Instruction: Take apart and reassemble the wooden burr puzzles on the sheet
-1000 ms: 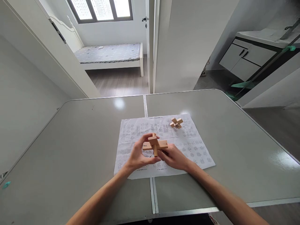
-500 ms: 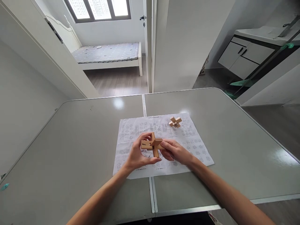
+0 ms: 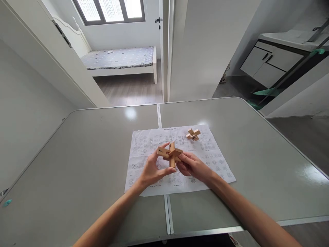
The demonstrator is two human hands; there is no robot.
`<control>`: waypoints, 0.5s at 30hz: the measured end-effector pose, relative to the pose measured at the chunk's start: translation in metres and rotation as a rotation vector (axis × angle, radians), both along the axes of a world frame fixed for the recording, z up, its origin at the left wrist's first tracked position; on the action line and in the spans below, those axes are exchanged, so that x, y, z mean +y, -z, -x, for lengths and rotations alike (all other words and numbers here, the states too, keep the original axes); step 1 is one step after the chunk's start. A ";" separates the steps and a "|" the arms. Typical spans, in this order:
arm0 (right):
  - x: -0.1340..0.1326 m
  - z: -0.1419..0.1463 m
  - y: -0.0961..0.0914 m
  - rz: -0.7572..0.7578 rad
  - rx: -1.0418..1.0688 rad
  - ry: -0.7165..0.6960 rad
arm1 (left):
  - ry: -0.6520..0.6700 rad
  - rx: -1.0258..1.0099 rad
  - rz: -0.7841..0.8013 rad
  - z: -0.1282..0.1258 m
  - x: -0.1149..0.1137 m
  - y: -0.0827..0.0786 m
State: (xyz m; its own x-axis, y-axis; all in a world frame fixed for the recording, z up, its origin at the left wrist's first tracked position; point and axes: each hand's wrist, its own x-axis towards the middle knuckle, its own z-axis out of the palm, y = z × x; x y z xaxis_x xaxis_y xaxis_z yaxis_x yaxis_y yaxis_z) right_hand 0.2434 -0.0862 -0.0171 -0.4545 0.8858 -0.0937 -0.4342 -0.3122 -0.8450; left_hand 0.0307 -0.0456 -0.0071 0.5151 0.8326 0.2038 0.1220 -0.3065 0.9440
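A wooden cross-shaped puzzle (image 3: 170, 154) made of interlocked bars is held up above a printed instruction sheet (image 3: 218, 161). My left hand (image 3: 152, 171) pinches its left bar between thumb and fingers. My right hand (image 3: 193, 167) grips the right side, fingers curled round a bar. Farther back on the sheet lies a second, smaller wooden cross puzzle (image 3: 193, 134), touched by neither hand.
The sheet lies on a grey folding table (image 3: 77, 154) with a seam down its middle. Beyond the far edge stand a white wall partition (image 3: 205, 51) and an open doorway to a room with a bed (image 3: 120, 60). A cabinet (image 3: 267, 65) stands at the right.
The puzzle has been turned and tilted in my hands and lifted slightly farther from me. My right hand shifted up along its right side. The small puzzle has not moved.
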 end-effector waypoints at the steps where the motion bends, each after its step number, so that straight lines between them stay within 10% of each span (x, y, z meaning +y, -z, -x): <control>1: 0.000 0.000 0.000 0.005 0.003 0.005 | -0.020 -0.002 -0.002 0.000 0.000 0.000; 15: 0.000 0.001 -0.004 0.001 -0.013 0.021 | -0.050 -0.112 0.066 0.000 0.002 0.001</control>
State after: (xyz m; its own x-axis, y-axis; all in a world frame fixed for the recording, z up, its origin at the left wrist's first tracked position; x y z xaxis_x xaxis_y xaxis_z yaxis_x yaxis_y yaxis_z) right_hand 0.2421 -0.0861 -0.0132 -0.4348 0.8949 -0.1002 -0.4296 -0.3039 -0.8504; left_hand 0.0311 -0.0434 -0.0085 0.4496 0.8701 0.2018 0.0287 -0.2398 0.9704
